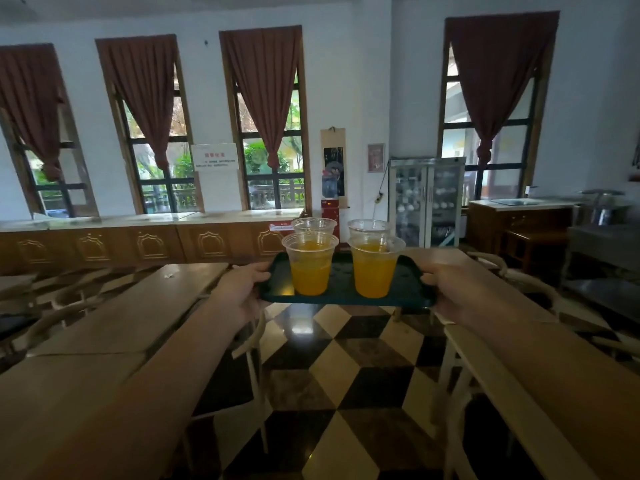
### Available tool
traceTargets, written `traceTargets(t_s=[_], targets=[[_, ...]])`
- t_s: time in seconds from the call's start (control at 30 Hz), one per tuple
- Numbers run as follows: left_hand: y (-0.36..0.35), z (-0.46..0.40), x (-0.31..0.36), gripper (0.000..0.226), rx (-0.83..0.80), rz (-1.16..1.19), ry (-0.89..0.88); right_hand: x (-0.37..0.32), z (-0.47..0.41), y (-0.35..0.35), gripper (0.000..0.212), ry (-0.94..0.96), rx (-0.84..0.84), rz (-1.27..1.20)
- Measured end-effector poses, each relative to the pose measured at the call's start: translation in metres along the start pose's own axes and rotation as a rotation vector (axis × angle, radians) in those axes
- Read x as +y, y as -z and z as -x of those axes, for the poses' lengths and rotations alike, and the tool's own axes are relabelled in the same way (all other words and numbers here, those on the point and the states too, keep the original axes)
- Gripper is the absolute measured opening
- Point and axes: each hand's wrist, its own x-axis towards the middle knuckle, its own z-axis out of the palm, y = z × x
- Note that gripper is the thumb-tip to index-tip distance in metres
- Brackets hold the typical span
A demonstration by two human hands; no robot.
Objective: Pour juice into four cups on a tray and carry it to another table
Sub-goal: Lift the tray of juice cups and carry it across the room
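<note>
Gripping 1 tray (408, 289): 2 hands (239, 289); carrying 4 cups (310, 268).

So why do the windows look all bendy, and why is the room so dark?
Head view: the wide-angle lens bows and tilts the windows toward the picture's edges. Daylight enters only through them, so the room is dim and the arms nearest the camera look soft. The floor shows a bright glare patch below the tray. The juice glows against it, held between the left hand and right hand.
</note>
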Motion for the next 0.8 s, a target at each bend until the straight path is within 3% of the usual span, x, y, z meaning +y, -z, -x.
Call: traceTargets(t_s=[0.27, 0.67, 0.8], targets=[[-0.054, -0.159, -0.012, 0.039, -0.057, -0.078, 0.027, 0.002, -0.156, -0.001, 0.029, 0.002, 0.022, 0.046], [-0.193, -0.422, 0.010, 0.039, -0.092, -0.051, 0.027, -0.048, -0.409, 0.027, 0.038, -0.021, 0.092, 0.051], [-0.232, -0.500, 0.009, 0.029, -0.143, -0.053, 0.038, -0.051, -0.485, 0.038, 0.041, -0.045, 0.124, 0.045]])
